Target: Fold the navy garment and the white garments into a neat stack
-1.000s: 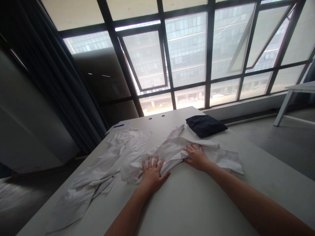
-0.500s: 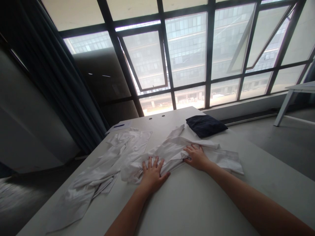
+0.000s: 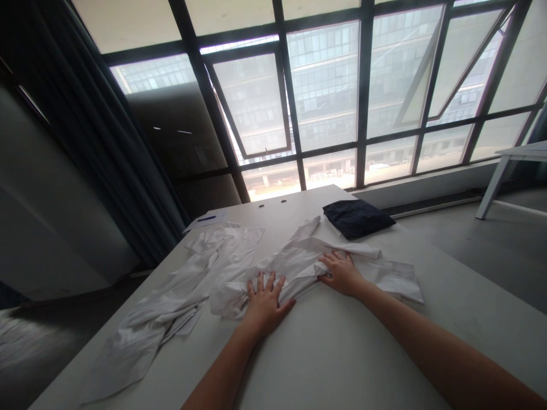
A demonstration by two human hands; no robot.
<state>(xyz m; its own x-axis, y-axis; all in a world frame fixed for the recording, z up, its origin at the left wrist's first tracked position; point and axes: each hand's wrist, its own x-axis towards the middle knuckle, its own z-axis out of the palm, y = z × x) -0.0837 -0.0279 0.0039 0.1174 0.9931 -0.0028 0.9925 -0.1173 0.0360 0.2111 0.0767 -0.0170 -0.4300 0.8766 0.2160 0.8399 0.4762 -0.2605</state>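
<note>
A crumpled white garment (image 3: 294,259) lies spread across the table in front of me. My left hand (image 3: 264,304) rests flat on its near left part, fingers spread and thumb out to the right. Farther right, my right hand (image 3: 342,274) lies on the same cloth with its fingers apart, the fingertips against a fold. Neither hand grips the fabric. To the left is a second rumpled white garment (image 3: 171,302), stretching toward the near left edge. Beyond my right hand sits a folded dark navy cloth (image 3: 358,219).
The white table (image 3: 342,359) runs toward the windows (image 3: 322,91). At its far left corner lie a sheet of paper (image 3: 222,217) and a blue pen (image 3: 207,218). A dark curtain (image 3: 102,125) hangs on the left; another white table (image 3: 523,151) stands at the right.
</note>
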